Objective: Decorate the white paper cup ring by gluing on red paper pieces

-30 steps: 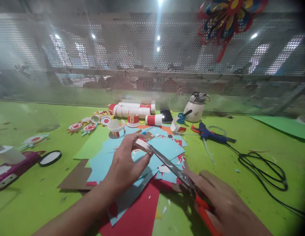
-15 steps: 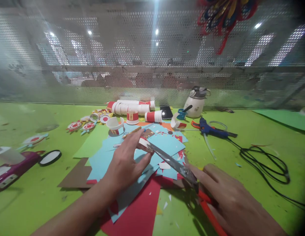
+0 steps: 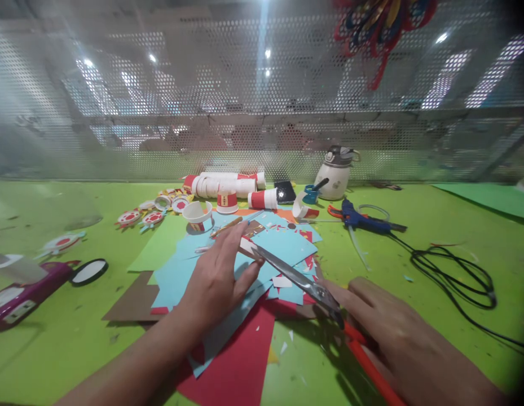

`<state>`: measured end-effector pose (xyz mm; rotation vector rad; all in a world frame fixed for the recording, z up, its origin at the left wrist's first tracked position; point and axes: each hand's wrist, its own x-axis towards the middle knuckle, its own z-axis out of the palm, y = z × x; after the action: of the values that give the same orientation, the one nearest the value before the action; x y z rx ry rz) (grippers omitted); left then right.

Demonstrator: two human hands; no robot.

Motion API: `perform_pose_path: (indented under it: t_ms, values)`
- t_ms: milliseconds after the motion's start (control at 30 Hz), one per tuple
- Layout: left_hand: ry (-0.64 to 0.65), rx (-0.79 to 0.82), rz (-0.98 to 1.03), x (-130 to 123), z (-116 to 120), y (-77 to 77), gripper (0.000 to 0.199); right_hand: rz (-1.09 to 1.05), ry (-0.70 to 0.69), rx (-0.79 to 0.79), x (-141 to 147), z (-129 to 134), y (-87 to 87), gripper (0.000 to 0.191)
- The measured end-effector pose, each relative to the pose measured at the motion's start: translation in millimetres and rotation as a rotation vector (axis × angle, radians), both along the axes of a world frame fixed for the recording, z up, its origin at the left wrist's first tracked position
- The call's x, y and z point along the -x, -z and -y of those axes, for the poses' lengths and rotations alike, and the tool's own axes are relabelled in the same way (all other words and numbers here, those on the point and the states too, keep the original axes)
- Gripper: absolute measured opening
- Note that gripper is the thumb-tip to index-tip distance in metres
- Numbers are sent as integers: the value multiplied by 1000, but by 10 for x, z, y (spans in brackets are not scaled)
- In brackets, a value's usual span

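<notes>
My left hand (image 3: 215, 276) pinches a small white piece with a red edge (image 3: 247, 246), which looks like part of a paper cup; the fingers hide most of it. Orange-handled scissors (image 3: 293, 276) are gripped in my right hand (image 3: 392, 332), and their blades reach left to that piece, nearly closed at the tips. Below both hands lie light blue paper sheets (image 3: 282, 245), a red sheet (image 3: 240, 361) and small paper scraps. Just past my left fingers rests a brown pen-like stick (image 3: 227, 226).
Paper cups (image 3: 228, 186) lie stacked at the back, near a cut cup (image 3: 197, 214) and paper turtle-like figures (image 3: 153, 219). To the right are a blue glue gun (image 3: 361, 220) with its black cord (image 3: 452, 276) and a white bottle (image 3: 334, 177). A purple device (image 3: 29, 296) sits left.
The scissor blades stay at the white piece, and my right hand has shifted slightly right and down. The whole view has moved a little. Both hands keep their hold.
</notes>
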<state>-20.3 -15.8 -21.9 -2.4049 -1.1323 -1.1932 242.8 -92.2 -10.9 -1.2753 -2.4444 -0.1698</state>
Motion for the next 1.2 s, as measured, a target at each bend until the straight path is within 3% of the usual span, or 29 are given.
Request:
perform_pose_path:
  t_ms: [333, 633, 1200]
  values:
    - [29, 128, 39, -1, 13, 32, 59, 29, -4, 15, -48, -15, -2, 46]
    - [63, 51, 38, -27, 19, 35, 53, 37, -15, -33, -82, -20, 4, 45]
    - [69, 138, 156, -91, 90, 10, 53, 37, -65, -70, -89, -31, 28, 44]
